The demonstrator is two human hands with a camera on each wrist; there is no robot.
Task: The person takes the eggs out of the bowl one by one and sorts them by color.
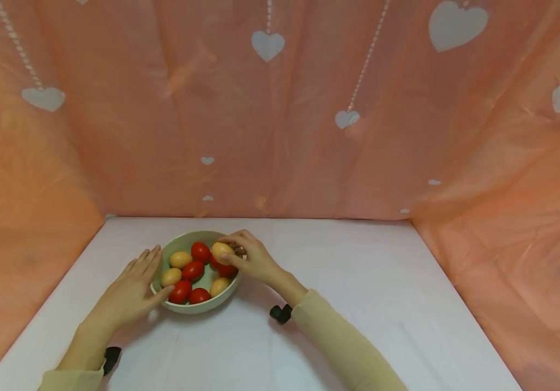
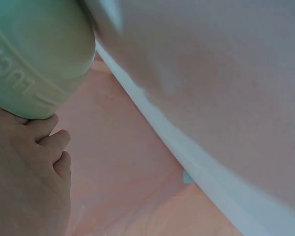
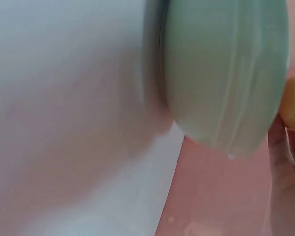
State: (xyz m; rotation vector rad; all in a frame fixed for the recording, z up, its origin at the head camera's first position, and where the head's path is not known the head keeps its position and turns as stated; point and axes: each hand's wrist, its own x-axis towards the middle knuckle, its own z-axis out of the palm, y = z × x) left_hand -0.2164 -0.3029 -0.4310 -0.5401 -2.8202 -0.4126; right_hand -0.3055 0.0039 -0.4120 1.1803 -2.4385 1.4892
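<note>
Yellow oval piece (image 1: 223,253), at the far-right rim of a pale green bowl (image 1: 194,309), towards the far-left corner of the table (image 1: 338,282).

Nearest, left hand (image 1: 130,290): fingers straight, laid against the bowl's left wall, curled round nothing, with thumb over the near-left rim. Beyond, right hand (image 1: 255,262): thumb and fingertips bent in, parted only by the width of the piece, pinching it.

Could slip from too light a pinch on a smooth-looking, rounded surface, then drop onto the red oval pieces (image 1: 193,270) or roll over the rim towards the table's right edge. Could also tip or slide the bowl by leaning on the rim, with only flat fingers opposite as a brace.

Underneath, a white covering (image 1: 358,255), faintly creased, softly shadowed beside the bowl. Left and right edges of the table converging towards the far edge. Along those edges and upright behind the far one, rumpled orange-pink sheeting (image 1: 299,163) with white hearts (image 1: 268,45), some on beaded strings (image 1: 367,60). Room beyond hidden.
</note>
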